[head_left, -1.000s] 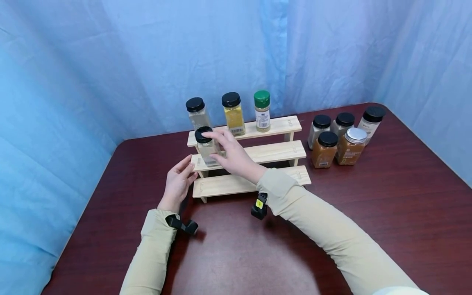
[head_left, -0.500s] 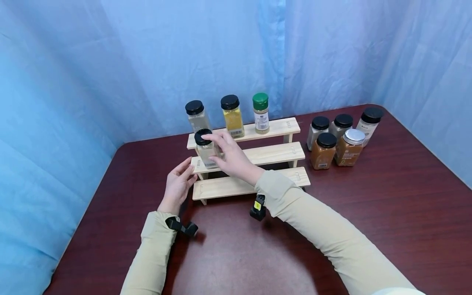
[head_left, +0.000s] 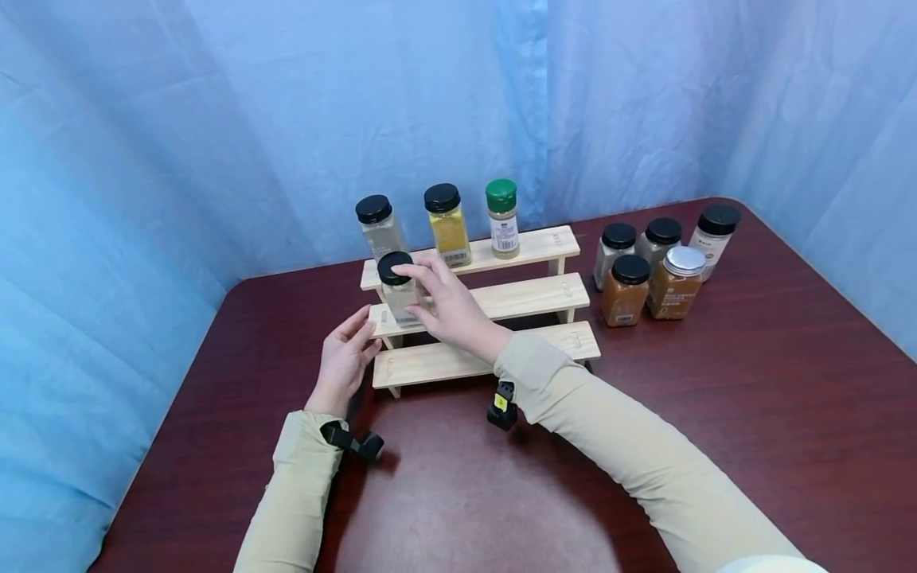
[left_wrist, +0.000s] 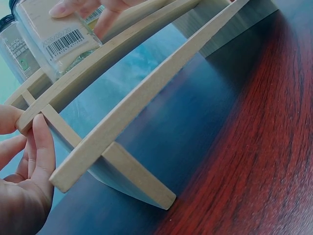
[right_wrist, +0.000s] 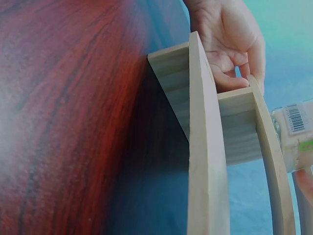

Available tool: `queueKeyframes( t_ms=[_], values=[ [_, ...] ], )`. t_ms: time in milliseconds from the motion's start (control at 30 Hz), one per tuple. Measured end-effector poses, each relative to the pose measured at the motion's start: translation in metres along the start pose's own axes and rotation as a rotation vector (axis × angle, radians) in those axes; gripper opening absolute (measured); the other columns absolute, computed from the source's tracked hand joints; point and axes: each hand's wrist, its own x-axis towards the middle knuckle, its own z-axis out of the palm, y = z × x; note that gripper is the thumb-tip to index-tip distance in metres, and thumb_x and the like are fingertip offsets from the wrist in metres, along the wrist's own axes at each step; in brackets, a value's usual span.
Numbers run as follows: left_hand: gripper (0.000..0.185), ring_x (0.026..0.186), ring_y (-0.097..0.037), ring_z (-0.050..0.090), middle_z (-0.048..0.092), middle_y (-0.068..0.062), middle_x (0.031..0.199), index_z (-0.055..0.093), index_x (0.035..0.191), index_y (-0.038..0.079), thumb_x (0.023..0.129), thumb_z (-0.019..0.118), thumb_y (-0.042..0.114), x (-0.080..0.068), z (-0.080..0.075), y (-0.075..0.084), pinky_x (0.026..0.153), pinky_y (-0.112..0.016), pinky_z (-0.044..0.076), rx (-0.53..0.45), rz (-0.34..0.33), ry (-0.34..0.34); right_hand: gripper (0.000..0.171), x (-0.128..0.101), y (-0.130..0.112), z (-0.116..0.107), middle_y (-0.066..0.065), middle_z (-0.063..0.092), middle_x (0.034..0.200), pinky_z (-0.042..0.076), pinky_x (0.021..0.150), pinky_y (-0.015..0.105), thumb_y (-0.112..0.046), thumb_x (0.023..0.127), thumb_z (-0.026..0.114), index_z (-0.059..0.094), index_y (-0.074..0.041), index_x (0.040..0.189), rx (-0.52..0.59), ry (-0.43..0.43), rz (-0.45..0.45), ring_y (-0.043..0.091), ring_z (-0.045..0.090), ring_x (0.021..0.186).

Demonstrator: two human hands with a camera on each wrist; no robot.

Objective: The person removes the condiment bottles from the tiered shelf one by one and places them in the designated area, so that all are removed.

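Observation:
A three-tier wooden rack (head_left: pixel 501 298) stands on the dark red table (head_left: pixel 716 398). My right hand (head_left: pixel 451 310) grips a clear jar with a black lid (head_left: pixel 395 267) that stands at the left end of the middle tier. In the left wrist view the jar (left_wrist: pixel 54 34) shows a barcode label, with fingertips (left_wrist: pixel 73 7) on it. My left hand (head_left: pixel 344 358) touches the left end of the middle tier with straight fingers (left_wrist: pixel 41 142). On the top tier stand a clear jar (head_left: pixel 377 227), a yellow jar (head_left: pixel 448 225) and a green-lidded jar (head_left: pixel 503 219).
Several more spice jars (head_left: pixel 630 290) are grouped on the table to the right of the rack, one with a silver lid (head_left: pixel 684 260). Blue curtains (head_left: pixel 215 119) close in the back and both sides. The table's corners are rounded.
Almost nothing: the view has shifted slightly, and both hands stay where they were on the jar and the rack.

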Motion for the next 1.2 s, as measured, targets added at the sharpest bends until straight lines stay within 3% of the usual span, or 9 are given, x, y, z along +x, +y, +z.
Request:
queueKeyframes(
  t_ms=[233, 467, 700, 1200],
  values=[
    [0.046, 0.073, -0.001, 0.058, 0.054, 0.006, 0.091, 0.038, 0.143, 0.000, 0.098, 0.046, 0.002, 0.001, 0.000, -0.001, 0.064, -0.014, 0.049, -0.001, 0.002, -0.001, 0.051, -0.004, 0.000, 0.001, 0.016, 0.042, 0.128, 0.049, 0.078, 0.034, -0.006, 0.087, 0.067, 0.043, -0.015, 0.132, 0.015, 0.033, 0.020, 0.021, 0.053, 0.090],
    [0.047, 0.074, -0.001, 0.058, 0.055, 0.007, 0.092, 0.037, 0.144, 0.000, 0.098, 0.047, 0.002, 0.000, 0.001, -0.001, 0.065, -0.014, 0.049, 0.011, -0.007, -0.008, 0.052, -0.010, 0.002, 0.003, 0.019, 0.040, 0.131, 0.050, 0.093, 0.039, -0.001, 0.087, 0.065, 0.043, -0.013, 0.133, 0.142, 0.083, 0.119, 0.028, 0.050, 0.113],
    [0.047, 0.075, -0.001, 0.058, 0.057, 0.007, 0.094, 0.036, 0.144, 0.000, 0.098, 0.046, 0.002, 0.001, -0.001, 0.000, 0.065, -0.014, 0.049, 0.013, -0.005, -0.009, 0.054, -0.017, -0.002, 0.001, 0.020, 0.040, 0.129, 0.051, 0.092, 0.035, 0.004, 0.085, 0.065, 0.043, -0.009, 0.133, 0.262, 0.123, 0.193, 0.031, 0.048, 0.118],
    [0.047, 0.075, -0.002, 0.058, 0.057, 0.006, 0.093, 0.039, 0.143, 0.002, 0.098, 0.047, 0.002, 0.001, -0.001, 0.000, 0.064, -0.014, 0.049, -0.016, -0.014, 0.002, 0.056, -0.043, -0.015, -0.015, 0.022, 0.042, 0.128, 0.054, 0.085, 0.037, 0.013, 0.079, 0.067, 0.044, -0.002, 0.128, 0.368, 0.146, 0.079, 0.034, 0.046, 0.122]
  ],
)
